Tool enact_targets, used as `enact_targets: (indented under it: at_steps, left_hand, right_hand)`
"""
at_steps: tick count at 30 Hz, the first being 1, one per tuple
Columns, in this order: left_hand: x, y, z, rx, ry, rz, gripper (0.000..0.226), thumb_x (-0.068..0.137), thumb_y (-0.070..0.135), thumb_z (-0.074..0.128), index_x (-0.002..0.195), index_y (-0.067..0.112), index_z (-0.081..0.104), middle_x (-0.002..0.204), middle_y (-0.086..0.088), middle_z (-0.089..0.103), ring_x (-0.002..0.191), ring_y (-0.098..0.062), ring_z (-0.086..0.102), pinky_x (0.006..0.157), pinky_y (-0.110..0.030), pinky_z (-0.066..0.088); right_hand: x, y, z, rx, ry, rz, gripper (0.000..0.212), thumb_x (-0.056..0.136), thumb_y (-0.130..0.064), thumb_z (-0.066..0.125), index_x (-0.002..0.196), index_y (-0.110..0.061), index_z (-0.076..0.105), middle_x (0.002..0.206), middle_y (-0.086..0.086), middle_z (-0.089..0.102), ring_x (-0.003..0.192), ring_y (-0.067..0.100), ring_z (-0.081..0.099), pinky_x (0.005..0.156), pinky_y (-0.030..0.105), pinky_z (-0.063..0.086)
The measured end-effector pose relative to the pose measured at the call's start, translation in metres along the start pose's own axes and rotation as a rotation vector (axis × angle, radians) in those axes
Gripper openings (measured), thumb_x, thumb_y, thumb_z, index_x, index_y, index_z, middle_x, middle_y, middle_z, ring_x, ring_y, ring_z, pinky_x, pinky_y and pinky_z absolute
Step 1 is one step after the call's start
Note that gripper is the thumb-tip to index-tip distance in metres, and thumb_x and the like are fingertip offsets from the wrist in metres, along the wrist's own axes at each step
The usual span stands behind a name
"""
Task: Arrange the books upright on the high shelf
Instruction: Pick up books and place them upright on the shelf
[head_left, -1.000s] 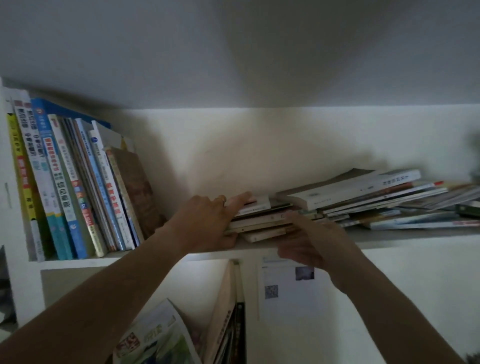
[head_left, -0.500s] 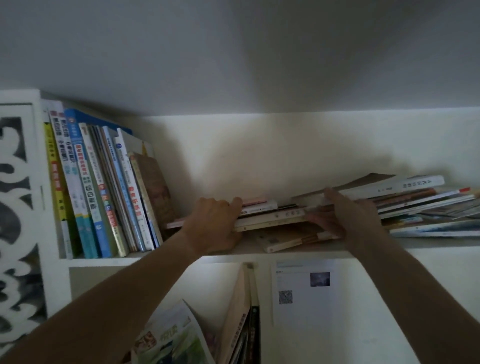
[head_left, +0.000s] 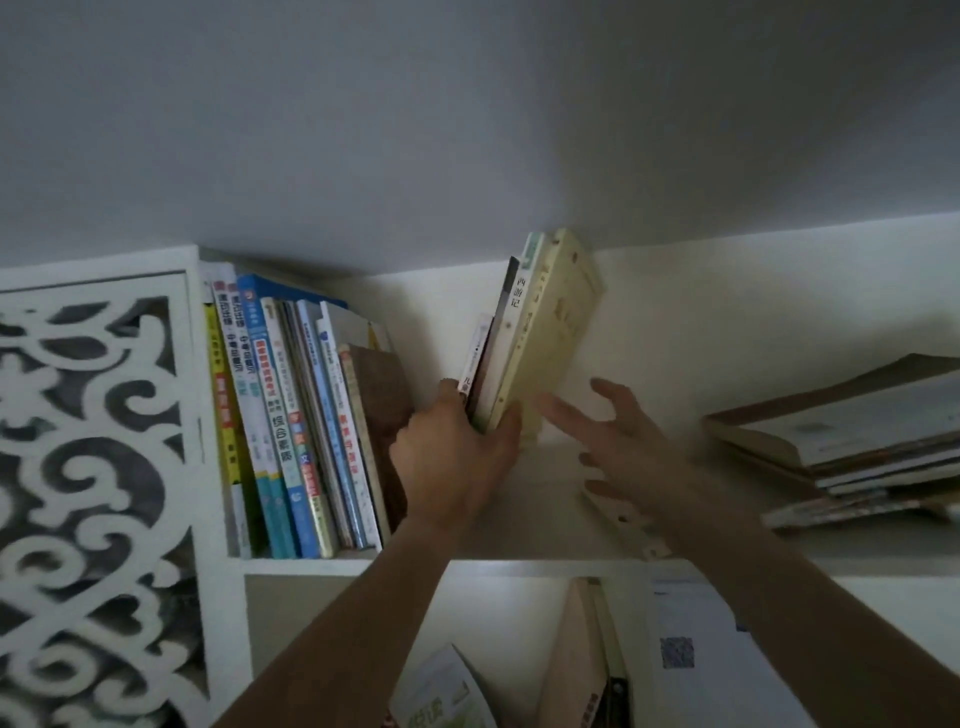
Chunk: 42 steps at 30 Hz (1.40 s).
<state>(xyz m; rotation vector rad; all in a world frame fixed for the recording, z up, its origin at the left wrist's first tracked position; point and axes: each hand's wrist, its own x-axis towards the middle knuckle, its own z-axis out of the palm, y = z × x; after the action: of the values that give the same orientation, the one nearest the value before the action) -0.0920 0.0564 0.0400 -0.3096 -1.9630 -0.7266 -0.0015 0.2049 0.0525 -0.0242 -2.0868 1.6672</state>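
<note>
On the high shelf (head_left: 545, 564), a row of upright books (head_left: 298, 426) stands at the left end, a tilted bundle of books (head_left: 524, 338) sits just right of it in the left hand (head_left: 457, 457), the right hand (head_left: 628, 447) right of that, and a flat stack (head_left: 841, 441) lies far right.

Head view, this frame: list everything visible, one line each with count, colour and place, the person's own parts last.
upright row of books: about ten, blue, yellow, white and brown, left end of high shelf
held books: about four, cream, white and dark, tilted, mid shelf
flat stack of books: several, white and brown, right end of shelf
high shelf: one, white
carved panel: one, white, far left
lower books: a few, tan and green-white, compartment below
QR paper: one, white, below shelf
left hand: grips held books at their base
right hand: fingers spread, beside held books, holding nothing
</note>
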Motion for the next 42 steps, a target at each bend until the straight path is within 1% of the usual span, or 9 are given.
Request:
enact_targets:
  at_steps: [5,9,12,16,19,30,33,38,42]
  left_hand:
    - [0.0,-0.009,0.003,-0.154,0.134,-0.047,0.044,0.092,0.055,0.057,0.113,0.018,0.046,0.092,0.003,0.062,0.079,-0.021,0.071,0.062,-0.034,0.059]
    - [-0.003,-0.031,0.009,-0.239,-0.007,0.083,0.086,0.084,0.046,0.074,0.144,0.008,0.026,0.131,-0.01,0.051,0.114,-0.026,0.061,0.086,-0.043,0.06]
    - [-0.02,-0.045,0.009,-0.268,-0.104,0.104,0.096,0.082,0.043,0.068,0.152,0.024,0.004,0.152,-0.015,0.042,0.13,-0.027,0.056,0.098,-0.043,0.057]
    - [-0.031,-0.053,0.005,-0.311,-0.139,0.103,0.091,0.089,0.027,0.054,0.138,0.053,-0.018,0.154,-0.027,0.039,0.12,-0.037,0.062,0.094,-0.049,0.057]
    - [-0.021,-0.056,0.006,-0.302,-0.218,0.055,0.106,0.093,0.019,0.065,0.151,0.034,-0.022,0.152,-0.02,0.044,0.122,-0.03,0.061,0.098,-0.043,0.056]
    - [-0.037,-0.057,-0.016,-0.519,-0.305,-0.041,0.088,0.097,0.009,0.056,0.162,0.033,0.001,0.145,0.003,0.054,0.125,-0.016,0.06,0.101,-0.027,0.053]
    - [-0.039,-0.056,-0.02,-0.506,-0.238,-0.081,0.07,0.103,0.016,0.051,0.16,0.033,0.014,0.138,0.008,0.06,0.118,-0.006,0.062,0.092,-0.008,0.047]
    - [-0.045,-0.051,-0.036,-0.272,0.114,0.066,0.026,0.107,0.04,0.044,0.13,0.032,0.053,0.104,0.012,0.068,0.086,-0.001,0.064,0.076,-0.019,0.056]
    - [-0.04,-0.05,-0.042,-0.147,0.244,-0.003,0.071,0.104,0.062,0.013,0.14,0.016,0.054,0.123,-0.004,0.06,0.112,-0.016,0.058,0.09,-0.034,0.056]
  right_hand:
    - [0.046,-0.02,0.078,0.037,-0.122,-0.148,0.123,0.056,-0.07,0.086,0.149,-0.039,0.013,0.137,-0.004,0.056,0.12,0.02,0.061,0.1,0.045,0.054]
    - [0.058,-0.007,0.092,0.004,-0.189,-0.09,0.097,0.062,-0.071,0.084,0.131,-0.018,0.04,0.118,-0.002,0.067,0.102,0.015,0.07,0.093,0.043,0.059]
    - [0.059,0.003,0.095,-0.152,-0.247,-0.122,0.11,0.058,-0.082,0.076,0.143,-0.031,0.028,0.124,-0.002,0.066,0.107,0.017,0.067,0.098,0.042,0.055]
    - [0.055,0.005,0.107,-0.258,-0.257,-0.294,0.084,0.074,-0.084,0.059,0.144,-0.055,0.024,0.133,-0.01,0.062,0.116,0.018,0.064,0.103,0.041,0.052]
    - [0.06,0.009,0.111,-0.253,-0.214,-0.326,0.067,0.083,-0.078,0.053,0.14,-0.053,0.03,0.124,-0.007,0.066,0.107,0.018,0.067,0.097,0.039,0.055]
    - [0.056,0.028,0.113,-0.289,-0.059,-0.357,0.058,0.086,-0.074,0.048,0.127,-0.034,0.043,0.119,-0.008,0.064,0.101,0.014,0.064,0.09,0.031,0.054]
    - [0.053,0.032,0.118,-0.359,-0.001,-0.411,0.065,0.08,-0.08,0.048,0.124,-0.032,0.042,0.114,-0.011,0.063,0.1,0.016,0.065,0.089,0.034,0.056]
    - [0.05,0.039,0.122,-0.401,0.107,-0.493,0.05,0.089,-0.068,0.04,0.115,-0.027,0.032,0.097,-0.005,0.062,0.073,0.015,0.059,0.059,0.02,0.043]
    - [0.05,0.041,0.129,-0.42,0.161,-0.512,0.038,0.097,-0.059,0.04,0.107,-0.025,0.028,0.086,-0.003,0.061,0.062,0.014,0.058,0.057,0.03,0.047]
